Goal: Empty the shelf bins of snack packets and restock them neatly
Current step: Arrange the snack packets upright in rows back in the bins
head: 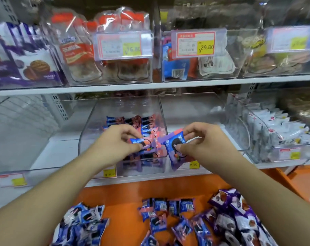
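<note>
- The left hand point(120, 139) was curled, its thumb and fingertips pinching a small blue-and-pink cookie packet point(141, 143) at the front of a row of like packets.
- That row of packets point(141, 125) stood on edge inside a clear plastic bin point(90, 128) on the lower shelf, running from the hand toward 12 o'clock.
- The right hand point(202, 139) was also curled, thumb and fingers gripping a second cookie packet point(175, 148), purple and blue, tilted with its lower end toward 6 o'clock.
- The second packet hung just at 3 o'clock of the bin's front opening, close beside the first; whether the two touched could not be told.
- At 3 o'clock of the filled bin sat another clear bin point(195, 107) with nothing visible inside, and farther to 3 o'clock a bin of white packets point(278, 128).
- Yellow price tags point(109, 172) were clipped along the lower shelf's front edge.
- Below, toward 6 o'clock, an orange ledge point(118, 197) carried loose packets: a blue-and-white heap point(83, 226) at 7 o'clock, blue-and-pink ones point(166, 206) in the middle, a purple heap point(239, 217) at 5 o'clock.
- The upper shelf point(150, 85) at 12 o'clock held clear bins of biscuits with red-and-yellow price labels point(195, 43).
- Both bare forearms reached up from the bottom corners, converging on the bin mouth, backs of the hands upward.
</note>
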Action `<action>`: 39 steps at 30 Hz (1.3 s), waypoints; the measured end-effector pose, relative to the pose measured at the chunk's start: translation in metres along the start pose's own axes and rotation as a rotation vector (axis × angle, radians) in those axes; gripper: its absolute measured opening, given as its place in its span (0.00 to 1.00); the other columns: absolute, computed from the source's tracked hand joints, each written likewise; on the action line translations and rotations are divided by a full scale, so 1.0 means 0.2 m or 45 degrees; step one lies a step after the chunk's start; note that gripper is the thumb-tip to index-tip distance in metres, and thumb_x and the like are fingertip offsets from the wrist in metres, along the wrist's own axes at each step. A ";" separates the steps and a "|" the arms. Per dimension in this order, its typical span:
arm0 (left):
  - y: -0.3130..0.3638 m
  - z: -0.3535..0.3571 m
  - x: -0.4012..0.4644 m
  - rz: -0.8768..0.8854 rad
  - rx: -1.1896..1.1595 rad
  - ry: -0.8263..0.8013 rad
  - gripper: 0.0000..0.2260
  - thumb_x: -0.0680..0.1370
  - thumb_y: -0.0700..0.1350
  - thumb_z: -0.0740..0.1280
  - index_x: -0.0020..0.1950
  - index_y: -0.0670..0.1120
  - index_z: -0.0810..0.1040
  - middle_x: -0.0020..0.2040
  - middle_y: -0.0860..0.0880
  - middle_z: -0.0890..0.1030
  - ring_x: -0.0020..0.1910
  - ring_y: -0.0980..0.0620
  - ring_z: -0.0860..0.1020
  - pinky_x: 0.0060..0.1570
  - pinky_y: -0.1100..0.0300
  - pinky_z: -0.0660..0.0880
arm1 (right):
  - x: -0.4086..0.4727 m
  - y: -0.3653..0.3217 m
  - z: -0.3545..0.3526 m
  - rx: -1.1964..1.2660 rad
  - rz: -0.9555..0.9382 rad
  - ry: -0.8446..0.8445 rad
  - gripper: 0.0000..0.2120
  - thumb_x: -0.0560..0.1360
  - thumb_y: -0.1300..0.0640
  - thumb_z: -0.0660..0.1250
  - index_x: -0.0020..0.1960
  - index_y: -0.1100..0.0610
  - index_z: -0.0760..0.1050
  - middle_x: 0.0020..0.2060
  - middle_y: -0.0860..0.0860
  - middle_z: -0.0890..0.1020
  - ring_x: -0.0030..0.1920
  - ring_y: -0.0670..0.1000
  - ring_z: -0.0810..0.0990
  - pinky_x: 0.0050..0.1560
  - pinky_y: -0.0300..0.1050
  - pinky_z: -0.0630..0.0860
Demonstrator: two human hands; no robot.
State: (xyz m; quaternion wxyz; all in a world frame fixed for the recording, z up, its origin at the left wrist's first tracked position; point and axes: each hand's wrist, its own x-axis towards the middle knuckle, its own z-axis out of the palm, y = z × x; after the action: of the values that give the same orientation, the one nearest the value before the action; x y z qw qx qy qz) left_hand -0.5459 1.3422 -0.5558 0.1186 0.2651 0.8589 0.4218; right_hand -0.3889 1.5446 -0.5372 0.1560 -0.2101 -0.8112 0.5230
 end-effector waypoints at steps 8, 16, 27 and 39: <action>-0.03 0.09 0.13 -0.007 0.051 -0.390 0.06 0.76 0.45 0.78 0.52 0.53 0.88 0.42 0.45 0.87 0.39 0.52 0.81 0.42 0.60 0.76 | 0.08 0.08 -0.04 0.004 -0.002 0.040 0.11 0.70 0.63 0.81 0.45 0.53 0.81 0.39 0.49 0.85 0.36 0.54 0.88 0.41 0.61 0.86; -0.05 0.11 0.18 0.020 0.148 -0.474 0.08 0.78 0.41 0.76 0.52 0.53 0.89 0.39 0.52 0.87 0.36 0.57 0.81 0.38 0.64 0.76 | 0.09 0.09 -0.03 -0.033 -0.008 0.028 0.11 0.71 0.63 0.81 0.46 0.54 0.81 0.38 0.49 0.85 0.35 0.52 0.88 0.39 0.58 0.86; -0.11 0.11 0.15 0.033 0.131 -0.400 0.07 0.75 0.37 0.78 0.49 0.47 0.89 0.36 0.52 0.86 0.35 0.57 0.83 0.44 0.59 0.82 | 0.07 0.07 0.00 -0.062 -0.047 0.014 0.12 0.70 0.62 0.82 0.46 0.52 0.81 0.40 0.50 0.85 0.36 0.49 0.87 0.40 0.58 0.86; -0.08 0.11 0.17 0.013 0.246 -0.508 0.05 0.81 0.45 0.73 0.53 0.52 0.89 0.42 0.52 0.88 0.40 0.53 0.84 0.47 0.49 0.84 | 0.07 0.06 0.02 -0.165 -0.039 0.019 0.11 0.70 0.59 0.82 0.45 0.51 0.81 0.38 0.47 0.84 0.34 0.44 0.85 0.32 0.43 0.81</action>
State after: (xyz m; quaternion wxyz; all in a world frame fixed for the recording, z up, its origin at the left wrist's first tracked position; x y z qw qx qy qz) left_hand -0.5705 1.3678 -0.5815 0.2582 0.3580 0.8535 0.2771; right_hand -0.4006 1.5529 -0.5501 0.1562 -0.2112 -0.8453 0.4652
